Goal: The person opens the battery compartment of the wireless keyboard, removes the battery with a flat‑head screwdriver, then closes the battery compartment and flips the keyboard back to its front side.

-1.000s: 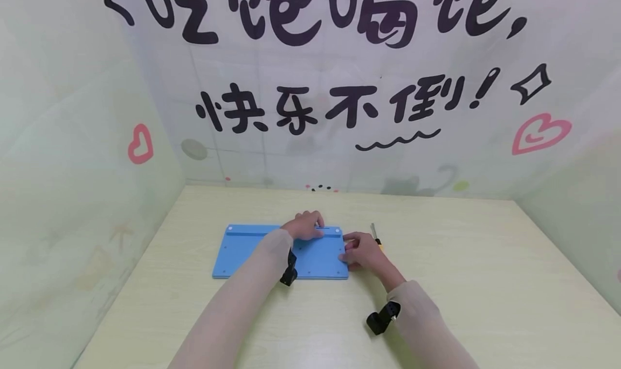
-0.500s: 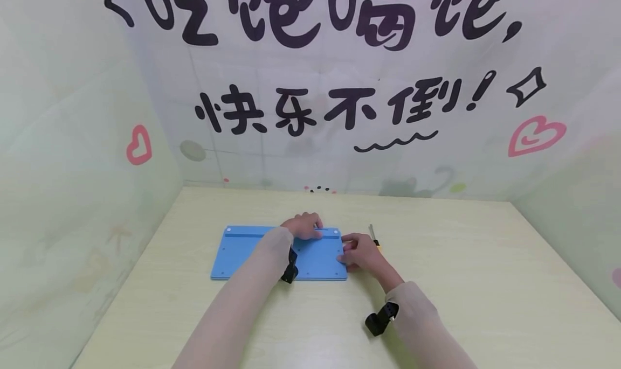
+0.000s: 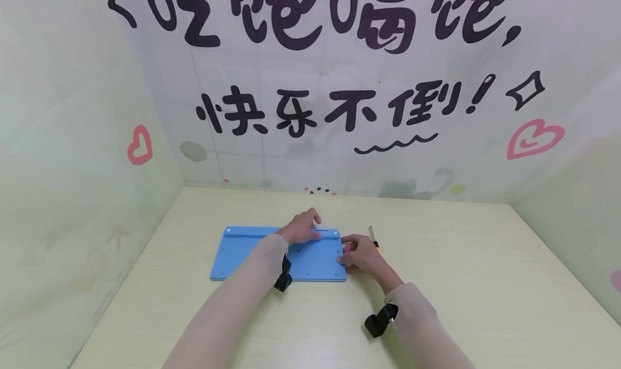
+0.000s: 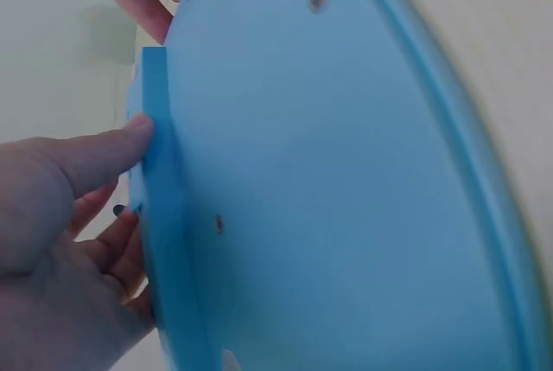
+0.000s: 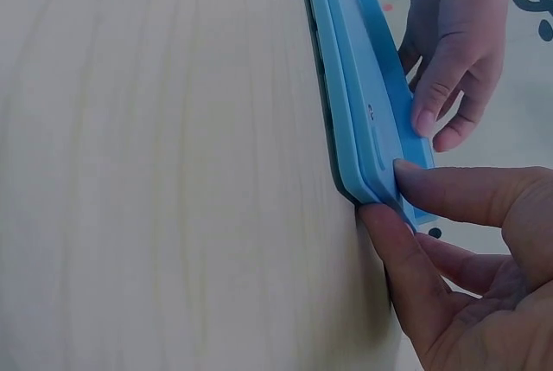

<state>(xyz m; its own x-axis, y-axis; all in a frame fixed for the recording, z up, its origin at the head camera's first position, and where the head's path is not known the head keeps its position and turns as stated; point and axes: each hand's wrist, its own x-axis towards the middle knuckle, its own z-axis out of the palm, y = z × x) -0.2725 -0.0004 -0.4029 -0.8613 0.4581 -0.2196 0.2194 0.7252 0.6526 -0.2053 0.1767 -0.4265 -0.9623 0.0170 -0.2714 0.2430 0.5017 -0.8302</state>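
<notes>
A blue keyboard (image 3: 317, 258) lies back side up on the table, with small screws, a raised ridge and white feet along its far edge. Keys show faintly under its rim in the right wrist view. My left hand (image 3: 298, 230) is at the far edge, right of the middle. Its thumb presses the ridge (image 4: 160, 189) and other fingers curl behind it, while one finger is lifted in the head view. At the right end, my right hand (image 3: 361, 253) pinches the keyboard's side, thumb on top and fingers against the lower edge (image 5: 350, 159).
Just beyond my right hand lies a screwdriver (image 3: 372, 234), its metal shaft pointing away and its black and yellow handle partly hidden. Pale wood tabletop (image 3: 461, 266) extends on both sides. A printed cloth wall (image 3: 291, 167) stands behind the table.
My left hand has shifted slightly left, with a finger raised off the far edge where it was before. The right hand and the keyboard stay nearly in place.
</notes>
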